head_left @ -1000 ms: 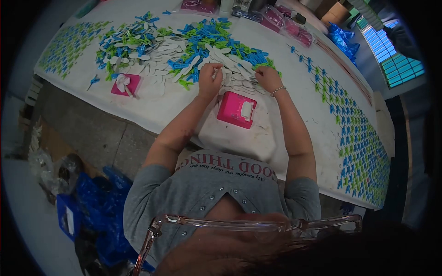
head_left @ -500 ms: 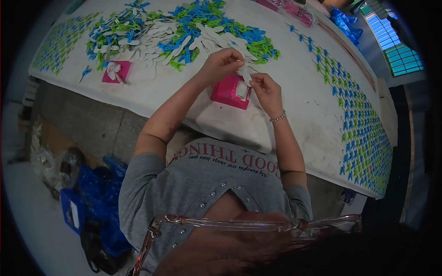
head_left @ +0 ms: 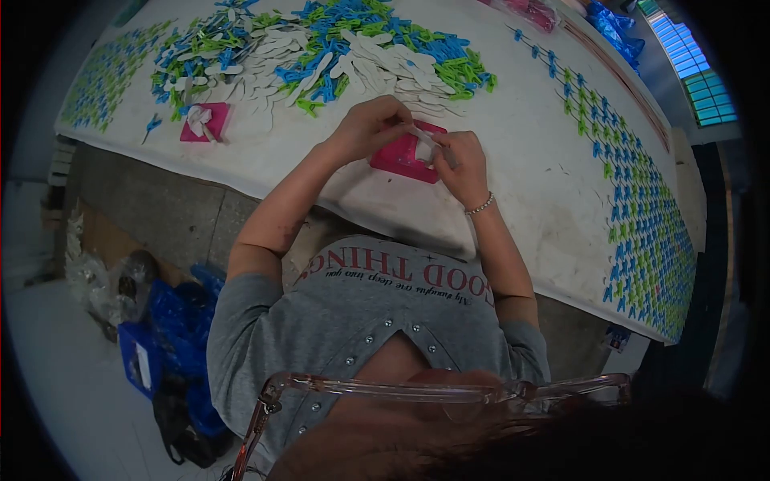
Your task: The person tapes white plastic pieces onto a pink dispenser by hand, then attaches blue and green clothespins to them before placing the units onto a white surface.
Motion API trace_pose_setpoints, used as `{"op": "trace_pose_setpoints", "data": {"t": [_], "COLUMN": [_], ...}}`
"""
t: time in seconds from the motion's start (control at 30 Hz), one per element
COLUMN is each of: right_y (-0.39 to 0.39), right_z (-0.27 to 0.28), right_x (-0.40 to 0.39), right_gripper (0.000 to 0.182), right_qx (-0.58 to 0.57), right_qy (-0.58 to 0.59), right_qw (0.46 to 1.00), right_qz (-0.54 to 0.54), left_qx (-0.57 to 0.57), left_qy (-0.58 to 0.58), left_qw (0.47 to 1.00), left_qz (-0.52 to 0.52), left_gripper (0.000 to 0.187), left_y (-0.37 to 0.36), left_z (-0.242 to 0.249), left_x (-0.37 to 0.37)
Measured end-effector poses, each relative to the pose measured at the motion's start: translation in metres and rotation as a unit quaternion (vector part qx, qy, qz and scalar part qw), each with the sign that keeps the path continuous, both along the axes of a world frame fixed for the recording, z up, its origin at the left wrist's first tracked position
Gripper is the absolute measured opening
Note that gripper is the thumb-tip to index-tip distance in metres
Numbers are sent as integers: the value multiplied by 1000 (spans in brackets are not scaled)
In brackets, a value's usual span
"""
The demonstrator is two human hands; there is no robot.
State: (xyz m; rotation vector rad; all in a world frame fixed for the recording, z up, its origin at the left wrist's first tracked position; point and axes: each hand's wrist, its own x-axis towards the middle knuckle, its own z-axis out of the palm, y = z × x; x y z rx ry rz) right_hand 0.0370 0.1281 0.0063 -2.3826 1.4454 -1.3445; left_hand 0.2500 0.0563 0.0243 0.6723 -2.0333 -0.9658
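Note:
My left hand (head_left: 370, 127) and my right hand (head_left: 464, 167) meet above a bright pink box (head_left: 393, 160) near the table's front edge. Stretched between their pinched fingertips is a small, slim white piece (head_left: 422, 136); its exact kind is too small to make out. A white block or pad (head_left: 424, 152) sits on the box, partly covered by my right fingers. Beyond my hands lies a heap of flat white paddle-shaped pieces (head_left: 369, 68), mixed with blue and green clothes pegs (head_left: 449, 60).
A second pink box (head_left: 216, 128) holds a crumpled white item, with a lone blue peg (head_left: 151, 126) beside it. Rows of blue and green pegs (head_left: 646, 240) cover the right side; more rows (head_left: 112, 72) lie far left. Blue plastic bags (head_left: 172, 321) rest below the table.
Both hands have come down closer to the pink box, and the white piece has turned to lie more level between them. The camera view has shifted slightly.

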Motion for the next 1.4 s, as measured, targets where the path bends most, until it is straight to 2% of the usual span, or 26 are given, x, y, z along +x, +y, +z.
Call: {"op": "trace_pose_setpoints", "data": {"t": [0.07,0.17,0.3,0.53,0.6,0.63,0.7,0.73,0.8,0.87,0.9,1.0,1.1,1.13,1.2,1.33,1.4], "right_y": [3,6,8,7,5,3,-3,-3,-2,-5,-7,-8,-3,-3,-6,-6,-4], "right_z": [-4,-8,-5,33,40,36,21,17,7,-4,-7,-8,1,-1,-4,0,-1], "right_x": [-5,-11,-12,-12,-7,-6,-5,-6,-7,-1,2,6,15,15,15,14,8], "right_gripper": [20,21,22,21,26,26,34,34,42,41,39,37,35,35,32,31,30], "right_qx": [-12,-26,-28,-28,38,37,124,123,212,208,202,197,259,260,214,165,100], "right_qy": [10,33,35,-4,-102,-101,-293,-292,-292,-308,-325,-290,-309,-309,-197,-159,-63], "right_qw": [1000,999,999,998,994,994,947,947,930,925,920,934,914,914,956,973,993], "right_qz": [-8,-19,-30,-50,-22,-22,51,51,72,79,87,67,45,46,36,24,10], "left_qx": [-29,-86,-100,-136,-146,-152,-160,-120,-77,-5,-4,-21,-6,-31,-58,-67,-59], "left_qy": [-76,-92,-82,-91,-88,-95,-100,-70,-40,-10,-10,-40,-23,-24,-27,-50,-49], "left_qw": [997,992,991,985,984,982,981,989,996,999,999,997,999,999,998,996,997], "left_qz": [-13,-14,-16,-48,-52,-52,-51,-44,-37,-37,-36,-64,-22,-18,-14,-12,-5], "left_gripper": [10,10,9,8,8,8,9,9,10,12,12,17,26,29,33,30,29], "left_y": [-1,-3,-6,-5,-4,-3,-2,-1,2,4,3,2,9,9,8,6,5], "left_z": [-5,-15,-16,-5,-6,-7,-8,-8,-8,-7,-8,2,22,24,29,27,17], "left_x": [-1,-7,-12,-32,-38,-40,-41,-40,-38,-36,-34,-26,-20,-20,-17,-9,-6]}}
